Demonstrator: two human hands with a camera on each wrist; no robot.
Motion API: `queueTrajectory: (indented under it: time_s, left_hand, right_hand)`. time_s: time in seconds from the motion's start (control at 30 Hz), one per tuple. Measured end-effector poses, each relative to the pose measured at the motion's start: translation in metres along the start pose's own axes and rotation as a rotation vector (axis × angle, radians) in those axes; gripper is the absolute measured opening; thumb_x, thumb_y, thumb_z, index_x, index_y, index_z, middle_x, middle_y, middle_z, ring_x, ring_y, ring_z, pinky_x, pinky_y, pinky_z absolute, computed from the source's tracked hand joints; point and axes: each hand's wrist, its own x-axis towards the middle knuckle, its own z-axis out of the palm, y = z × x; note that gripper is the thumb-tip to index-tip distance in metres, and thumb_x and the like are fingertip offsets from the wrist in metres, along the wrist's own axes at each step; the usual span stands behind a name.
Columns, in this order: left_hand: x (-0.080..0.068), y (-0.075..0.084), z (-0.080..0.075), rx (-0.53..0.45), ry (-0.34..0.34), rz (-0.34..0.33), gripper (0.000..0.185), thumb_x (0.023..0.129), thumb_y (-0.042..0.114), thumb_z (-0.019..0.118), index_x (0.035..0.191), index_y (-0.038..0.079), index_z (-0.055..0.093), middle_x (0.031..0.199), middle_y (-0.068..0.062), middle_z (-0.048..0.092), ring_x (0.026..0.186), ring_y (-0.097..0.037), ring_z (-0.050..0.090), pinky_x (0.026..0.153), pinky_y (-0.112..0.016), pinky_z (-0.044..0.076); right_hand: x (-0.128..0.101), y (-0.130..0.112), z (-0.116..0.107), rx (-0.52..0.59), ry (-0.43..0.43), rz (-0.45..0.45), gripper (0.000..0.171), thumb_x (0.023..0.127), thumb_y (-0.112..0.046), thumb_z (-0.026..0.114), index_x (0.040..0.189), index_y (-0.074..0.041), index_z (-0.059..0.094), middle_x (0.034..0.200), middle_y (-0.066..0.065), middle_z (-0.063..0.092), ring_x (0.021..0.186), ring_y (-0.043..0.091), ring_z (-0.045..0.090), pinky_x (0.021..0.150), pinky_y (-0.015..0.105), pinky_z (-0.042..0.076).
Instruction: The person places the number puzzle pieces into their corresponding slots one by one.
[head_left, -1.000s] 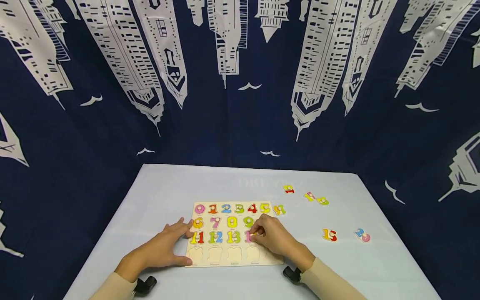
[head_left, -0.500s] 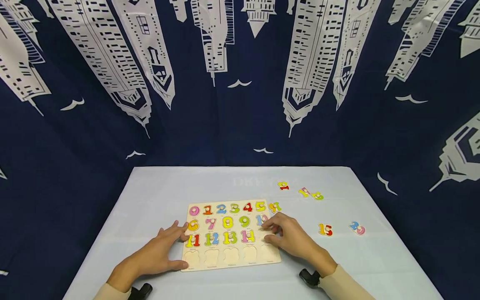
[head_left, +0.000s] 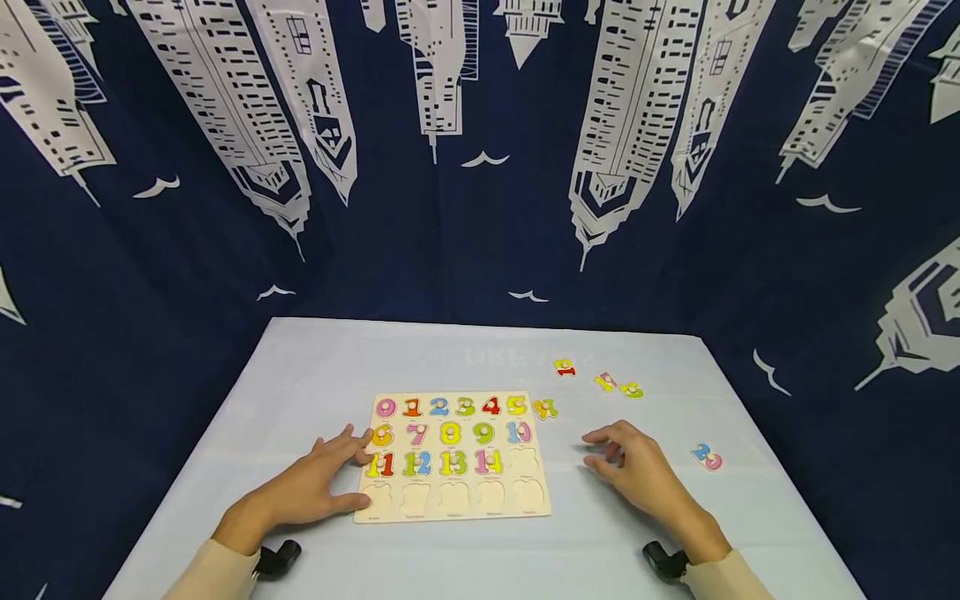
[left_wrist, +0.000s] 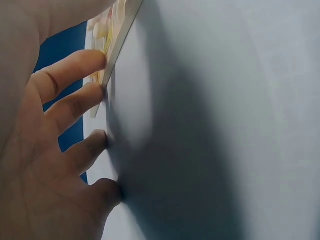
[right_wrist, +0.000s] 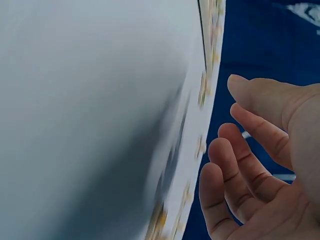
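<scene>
A wooden number puzzle board (head_left: 453,510) lies flat near the front edge of the pale counter (head_left: 315,367), a little left of its middle. Its top row holds 0 to 5, the second row 6 to 10, and the third row 11 to 14 (head_left: 487,461); the slot at the right end of that third row and all five slots of the bottom row show bare wood.

The left hand (head_left: 311,483) rests flat on the counter against the board's left edge, its grip spread, fingertips (left_wrist: 95,59) touching the board's side and front-left corner. The left wrist view shows the same straight fingers laid along the board's thin edge.

The right hand (head_left: 637,467) hangs just above the counter to the right of the board, apart from it, with its grip loosely spread and nothing in it; the right wrist view shows relaxed, slightly bent fingers (right_wrist: 235,165) holding nothing.

Loose number pieces lie on the right half of the counter. One yellow-and-orange piece (head_left: 545,408) sits just beside the board's back-right corner. A red piece (head_left: 565,367) and a pink-and-yellow pair (head_left: 618,386) lie further toward the back edge. The blue-and-pink 20 piece (head_left: 707,456) lies near the right edge, just beyond the right hand.

Bare counter stretches behind the board to the back edge, and along the left side. A dark curtain printed with white skyscrapers (head_left: 465,125) hangs around the counter.
</scene>
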Motion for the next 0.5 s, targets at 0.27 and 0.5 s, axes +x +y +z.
queueTrajectory:
  time_s: [0.27,0.5]
  left_hand:
    - [-0.003,0.0,-0.003,0.018,-0.018,0.007,0.045,0.097,0.049,0.095,0.125,0.026,0.068,0.185,-0.015,0.048,0.177,-0.056,0.031,0.136,-0.09,0.02]
    - [-0.001,0.001,-0.004,0.03,-0.024,-0.007,0.047,0.098,0.048,0.095,0.128,0.025,0.067,0.186,-0.014,0.046,0.178,-0.054,0.03,0.139,-0.087,0.02]
  right_hand:
    - [-0.013,0.033,-0.028,-0.072,0.051,0.061,0.034,0.094,-0.014,0.099,0.126,-0.01,0.088,0.113,0.009,0.077,0.083,0.009,0.063,0.069,0.024,0.05]
    - [-0.013,0.058,-0.042,-0.097,0.002,0.147,0.035,0.095,-0.019,0.099,0.125,-0.008,0.086,0.111,0.01,0.078,0.085,0.009,0.066,0.072,0.025,0.05]
